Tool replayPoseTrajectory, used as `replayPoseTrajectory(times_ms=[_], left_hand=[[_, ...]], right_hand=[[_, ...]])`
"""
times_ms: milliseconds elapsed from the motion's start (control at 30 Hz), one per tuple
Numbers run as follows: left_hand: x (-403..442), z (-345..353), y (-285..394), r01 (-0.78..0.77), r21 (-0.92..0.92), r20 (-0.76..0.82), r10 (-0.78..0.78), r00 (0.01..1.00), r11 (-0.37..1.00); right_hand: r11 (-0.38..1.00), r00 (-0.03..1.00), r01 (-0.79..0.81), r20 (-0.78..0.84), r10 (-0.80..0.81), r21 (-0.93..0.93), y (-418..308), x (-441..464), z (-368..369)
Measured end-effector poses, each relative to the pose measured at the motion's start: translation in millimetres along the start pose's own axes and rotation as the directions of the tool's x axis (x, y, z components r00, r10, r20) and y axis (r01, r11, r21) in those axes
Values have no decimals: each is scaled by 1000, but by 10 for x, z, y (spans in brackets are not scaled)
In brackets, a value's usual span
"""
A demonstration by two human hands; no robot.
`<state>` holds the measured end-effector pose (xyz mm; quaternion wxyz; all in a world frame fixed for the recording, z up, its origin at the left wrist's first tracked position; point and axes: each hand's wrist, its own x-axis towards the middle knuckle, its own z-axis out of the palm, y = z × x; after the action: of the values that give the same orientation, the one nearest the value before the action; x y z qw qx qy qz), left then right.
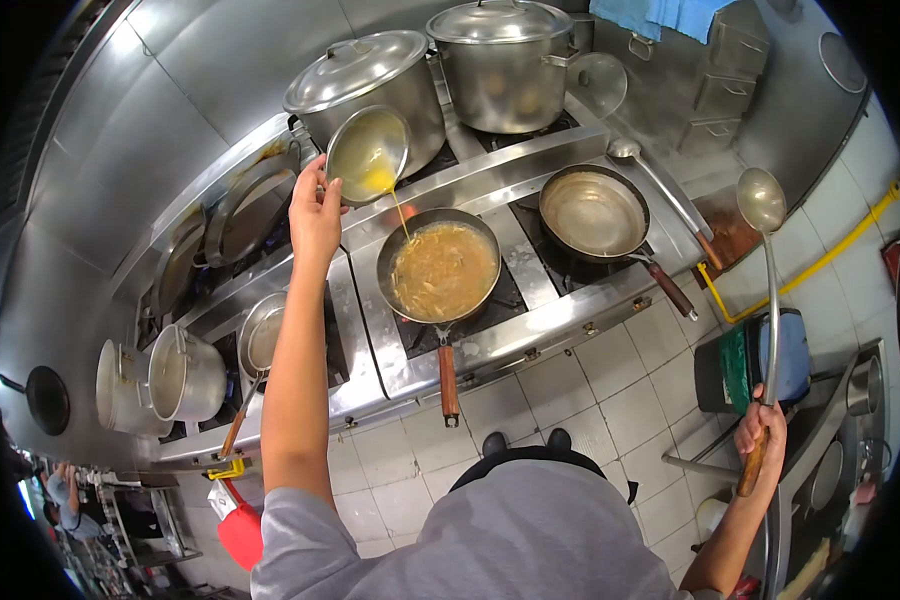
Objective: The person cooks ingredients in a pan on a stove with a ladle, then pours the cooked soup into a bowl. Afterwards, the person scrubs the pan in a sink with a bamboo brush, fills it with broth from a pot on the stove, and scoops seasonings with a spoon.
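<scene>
My left hand (317, 208) grips the rim of a metal bowl (368, 140) tilted over the stove. Yellow liquid, like beaten egg, runs from the bowl in a thin stream into a frying pan (383, 270). Brown soupy food with pale shreds (446, 268) fills that pan, whose wooden handle (448, 385) points toward me. Off to the right, my right hand (762, 440) is wrapped round the wooden handle of a long ladle (771, 300). The ladle's bowl is up, away from the pan.
A second frying pan (595, 213) sits on the right burner, beside a long spoon (660, 185). Two lidded stockpots (505, 75) stand behind. Left are a small pan (262, 335) and open pots (182, 375). A bin (760, 355) stands right; people work far left.
</scene>
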<state>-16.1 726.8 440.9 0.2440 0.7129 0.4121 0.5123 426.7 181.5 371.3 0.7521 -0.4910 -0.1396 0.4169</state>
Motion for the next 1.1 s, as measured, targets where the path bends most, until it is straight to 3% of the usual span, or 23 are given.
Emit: replayPoseTrajectory(times_ms=[100,267,333,400,500,600,733,800,867,933,967,1000,1033,1067,1100], left_hand=[[-93,1,193,-131,75,29,129,991,989],[-208,6,265,-279,47,32,278,960,959],[-175,7,215,-403,193,49,401,915,895],[-160,52,189,-358,218,72,351,934,908],[-33,151,-31,-535,297,20,555,832,791],[-149,279,-238,-384,208,3,392,920,900],[-428,405,-460,-431,243,56,431,901,869],[-467,398,-638,-238,98,-4,239,971,966],[-480,388,-663,-231,65,-110,238,965,971],[-535,448,-825,-67,-6,-103,66,992,998],[-554,475,-1035,-233,202,-61,250,966,951],[-499,433,-1496,-176,342,-10,190,982,923],[-528,391,-1757,63,231,-7,-63,998,971],[-638,426,-1677,376,-406,-83,-443,892,833],[-619,323,-1867,514,-481,55,-561,826,710]], right_hand=[[1000,1000,23,4,-23,-10,63,-99,17],[1000,998,23,-54,-23,-11,145,-326,82],[999,996,31,-81,-32,-5,192,-410,94],[999,993,37,-112,-37,-2,241,-492,111],[999,989,38,-142,-36,15,289,-636,210],[1000,986,8,-167,-4,24,317,-792,214],[999,983,-11,-184,16,31,281,-971,90],[999,978,18,-209,-12,28,245,-1062,41],[1000,965,3,-262,3,22,180,-1141,-21],[999,965,-5,-264,-4,-33,108,-1229,-95],[998,964,-27,-267,11,-56,89,-1257,-224],[998,960,-41,-278,28,-39,34,-1298,-266],[998,963,-57,-267,48,-29,3,-1351,-417],[995,959,-97,-268,91,-10,-27,-1399,-562],[991,954,-134,-268,132,13,-39,-1447,-713]])
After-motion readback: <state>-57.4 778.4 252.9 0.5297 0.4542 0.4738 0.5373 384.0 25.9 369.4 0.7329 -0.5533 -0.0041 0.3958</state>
